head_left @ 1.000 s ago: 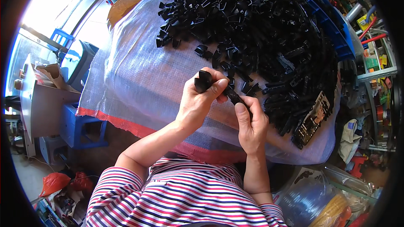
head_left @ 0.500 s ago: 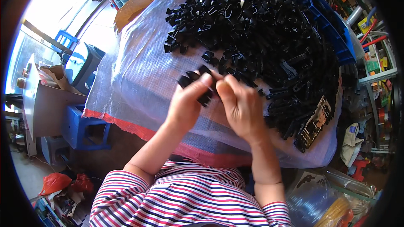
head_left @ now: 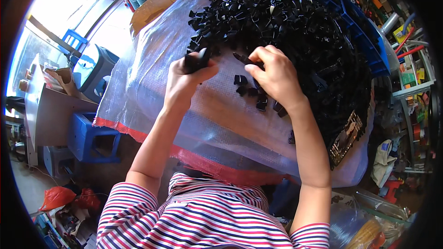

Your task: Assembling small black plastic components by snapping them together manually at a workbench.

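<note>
A large heap of small black angular pieces [head_left: 272, 14] covers the far and right part of a white woven sack [head_left: 203, 115]. At the heap's near left edge, my left hand [head_left: 180, 80] is closed around a few black pieces [head_left: 197, 61]. To its right, my right hand [head_left: 277, 71] has its thumb and fingers pinched on a slim dark strip [head_left: 242, 58] that points toward the left hand. Several loose black pieces [head_left: 240, 80] lie on the sack just below the right hand. What else the curled fingers cover is hidden.
A blue plastic crate [head_left: 364, 32] borders the heap at the back right. A flat black-and-gold part [head_left: 345, 139] lies at the heap's near right edge. Left of the sack stand a blue stool [head_left: 94, 133] and a white-topped table [head_left: 60, 106]. Crowded shelving [head_left: 415, 78] rises at the right.
My hands have drawn apart and moved farther up the sack, the left one leftward. Several black pieces now show on the sack between and below them. The view has shifted slightly.
</note>
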Demonstrator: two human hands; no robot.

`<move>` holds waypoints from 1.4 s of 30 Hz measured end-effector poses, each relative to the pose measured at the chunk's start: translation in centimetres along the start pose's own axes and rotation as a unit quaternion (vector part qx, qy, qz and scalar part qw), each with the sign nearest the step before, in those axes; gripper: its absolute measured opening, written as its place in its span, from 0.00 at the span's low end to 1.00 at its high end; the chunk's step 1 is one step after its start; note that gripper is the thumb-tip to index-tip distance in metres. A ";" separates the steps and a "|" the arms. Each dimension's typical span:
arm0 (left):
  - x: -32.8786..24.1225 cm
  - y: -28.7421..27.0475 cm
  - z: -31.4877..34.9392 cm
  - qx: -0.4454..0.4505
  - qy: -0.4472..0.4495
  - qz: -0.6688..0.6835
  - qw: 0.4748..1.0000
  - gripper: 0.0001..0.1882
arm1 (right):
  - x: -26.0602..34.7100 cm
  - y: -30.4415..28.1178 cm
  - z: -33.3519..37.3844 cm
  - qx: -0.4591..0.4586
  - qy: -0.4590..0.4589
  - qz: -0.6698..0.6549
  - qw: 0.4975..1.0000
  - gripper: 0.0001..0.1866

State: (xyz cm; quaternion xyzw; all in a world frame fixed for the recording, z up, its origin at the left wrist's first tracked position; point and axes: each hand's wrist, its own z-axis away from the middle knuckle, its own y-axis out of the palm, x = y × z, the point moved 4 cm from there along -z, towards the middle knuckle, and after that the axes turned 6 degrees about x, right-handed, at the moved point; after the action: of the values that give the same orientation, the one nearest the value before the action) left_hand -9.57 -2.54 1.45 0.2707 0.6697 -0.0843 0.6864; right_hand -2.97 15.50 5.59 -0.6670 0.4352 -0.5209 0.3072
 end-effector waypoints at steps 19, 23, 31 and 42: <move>1.0 5.6 0.0 0.201 0.166 -0.427 0.866 0.12 | 2.3 0.5 11.1 -0.071 0.095 -0.219 0.968 0.18; 1.1 4.1 -0.6 0.180 0.012 -0.230 0.956 0.08 | 2.1 1.1 11.5 -0.066 0.163 -0.314 0.933 0.16; 0.6 4.3 -0.6 0.114 0.109 -0.365 0.917 0.10 | 2.4 1.5 11.8 -0.072 0.147 -0.280 0.946 0.13; 0.9 5.5 0.4 0.165 0.180 -0.430 0.869 0.09 | 2.5 1.7 12.0 -0.097 0.120 -0.264 0.952 0.13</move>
State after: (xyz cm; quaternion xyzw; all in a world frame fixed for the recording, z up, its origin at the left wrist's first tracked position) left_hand -6.51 2.06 2.02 0.0758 0.8080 -0.4302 0.3954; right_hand 8.29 12.04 1.98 -0.7175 0.3252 -0.6148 0.0381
